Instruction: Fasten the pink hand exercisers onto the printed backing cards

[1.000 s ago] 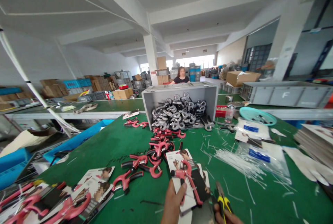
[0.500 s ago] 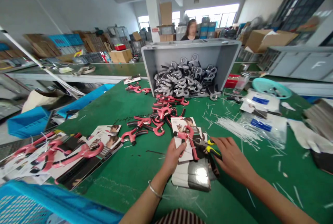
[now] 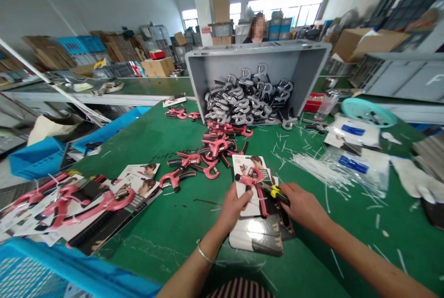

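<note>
My left hand [image 3: 233, 208] is closed on a printed card [image 3: 243, 164] with a pink hand grip [image 3: 253, 180] lying on it, the thumb pressing the grip against the card. In my right hand [image 3: 303, 205] are yellow-and-black pliers [image 3: 279, 193], whose metal jaws touch or nearly touch the side of the hand grip. A stack of printed cards [image 3: 255, 238] lies under the held card. Just beyond, several loose pink hand grips [image 3: 217, 148] are heaped on the green table [image 3: 180, 228].
Behind the heap stands a grey bin [image 3: 258, 48] of grey hand grips [image 3: 243, 104]. White cable ties [image 3: 321, 171] are scattered at right, near plastic bags [image 3: 364, 168] and a turquoise bowl [image 3: 367, 111]. Carded pink grips [image 3: 114, 198] lie left, above a blue basket [image 3: 69, 265]. A person [image 3: 256, 32] is behind the bin.
The pliers' handles look closer together, and my right hand is closed more tightly round them. My left hand still holds the card and hand grip. The view has shifted slightly.
</note>
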### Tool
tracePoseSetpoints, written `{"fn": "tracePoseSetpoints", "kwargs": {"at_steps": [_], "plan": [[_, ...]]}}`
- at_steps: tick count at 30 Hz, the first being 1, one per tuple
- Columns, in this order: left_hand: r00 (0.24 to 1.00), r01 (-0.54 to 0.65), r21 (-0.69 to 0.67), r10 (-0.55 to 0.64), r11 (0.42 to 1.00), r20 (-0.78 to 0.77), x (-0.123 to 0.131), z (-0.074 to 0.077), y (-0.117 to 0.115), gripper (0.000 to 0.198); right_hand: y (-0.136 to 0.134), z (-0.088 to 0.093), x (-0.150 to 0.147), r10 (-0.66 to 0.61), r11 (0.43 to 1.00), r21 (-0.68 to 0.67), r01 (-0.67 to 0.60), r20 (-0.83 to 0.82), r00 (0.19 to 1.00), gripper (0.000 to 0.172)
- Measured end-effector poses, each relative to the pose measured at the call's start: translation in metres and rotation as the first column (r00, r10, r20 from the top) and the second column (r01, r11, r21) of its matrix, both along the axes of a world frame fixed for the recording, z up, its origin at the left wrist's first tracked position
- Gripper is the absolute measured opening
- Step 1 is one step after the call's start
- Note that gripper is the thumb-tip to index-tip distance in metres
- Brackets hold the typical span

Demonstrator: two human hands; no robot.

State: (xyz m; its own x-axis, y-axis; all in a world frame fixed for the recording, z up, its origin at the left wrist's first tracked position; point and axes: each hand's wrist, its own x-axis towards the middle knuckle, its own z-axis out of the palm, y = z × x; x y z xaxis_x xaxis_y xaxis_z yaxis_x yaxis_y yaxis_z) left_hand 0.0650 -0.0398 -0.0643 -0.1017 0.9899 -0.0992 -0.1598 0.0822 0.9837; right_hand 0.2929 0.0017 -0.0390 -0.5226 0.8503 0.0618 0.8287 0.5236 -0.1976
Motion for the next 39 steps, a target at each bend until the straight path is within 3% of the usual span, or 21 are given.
{"fn": "tracePoseSetpoints", "kwargs": {"at_steps": [7, 15, 20, 22, 25, 28, 29, 31, 34, 36, 39], "plan": [[0.997, -0.018, 0.065, 0.014, 0.998, 0.072, 0.005, 0.008, -0.007, 0.042, 0.002, -0.006, 0.009, 0.036, 0.958, -0.266, -0.110, -0.269, 0.962, 0.022], [0.991, 0.018, -0.068, -0.009, 0.998, 0.130, 0.008, 0.010, -0.011, 0.036, 0.004, -0.013, 0.028, 0.193, 0.973, -0.111, -0.204, -0.100, 0.976, 0.026], [0.952, 0.058, -0.164, -0.005, 0.985, 0.305, 0.010, 0.019, -0.002, 0.031, 0.033, 0.003, 0.024, 0.255, 0.967, -0.023, -0.254, 0.018, 0.967, 0.024], [0.946, 0.062, -0.157, -0.008, 0.986, 0.323, 0.010, 0.023, -0.001, 0.032, 0.033, 0.008, 0.023, 0.267, 0.962, -0.053, -0.269, -0.030, 0.963, 0.022], [0.963, 0.051, -0.130, -0.015, 0.990, 0.268, 0.010, 0.024, -0.003, 0.037, 0.007, 0.002, 0.024, 0.091, 0.927, -0.332, -0.173, -0.248, 0.964, 0.027], [0.980, 0.100, -0.115, -0.078, 0.988, 0.181, 0.014, 0.021, -0.004, 0.041, -0.033, -0.014, 0.032, -0.248, 0.742, -0.669, -0.045, -0.335, 0.909, 0.042], [0.984, 0.112, -0.094, -0.098, 0.989, 0.146, 0.016, 0.020, -0.004, 0.041, -0.043, -0.019, 0.036, -0.287, 0.735, -0.677, -0.021, -0.340, 0.896, 0.043], [0.993, 0.107, -0.027, -0.105, 0.994, 0.060, 0.019, 0.015, -0.005, 0.042, -0.054, -0.023, 0.043, -0.264, 0.816, -0.578, 0.026, -0.333, 0.905, 0.036], [0.994, 0.101, 0.053, -0.098, 0.994, -0.051, 0.020, 0.008, -0.005, 0.042, -0.051, -0.019, 0.049, -0.164, 0.951, -0.298, 0.078, -0.277, 0.947, 0.028], [0.987, 0.130, 0.062, -0.123, 0.990, -0.101, 0.018, 0.005, -0.005, 0.041, -0.044, -0.015, 0.048, -0.101, 0.984, -0.167, 0.061, -0.244, 0.964, 0.033], [0.976, 0.146, 0.070, -0.132, 0.987, -0.175, 0.014, 0.004, -0.005, 0.040, -0.038, -0.013, 0.041, -0.038, 0.995, -0.097, 0.017, -0.217, 0.975, 0.033]]}}
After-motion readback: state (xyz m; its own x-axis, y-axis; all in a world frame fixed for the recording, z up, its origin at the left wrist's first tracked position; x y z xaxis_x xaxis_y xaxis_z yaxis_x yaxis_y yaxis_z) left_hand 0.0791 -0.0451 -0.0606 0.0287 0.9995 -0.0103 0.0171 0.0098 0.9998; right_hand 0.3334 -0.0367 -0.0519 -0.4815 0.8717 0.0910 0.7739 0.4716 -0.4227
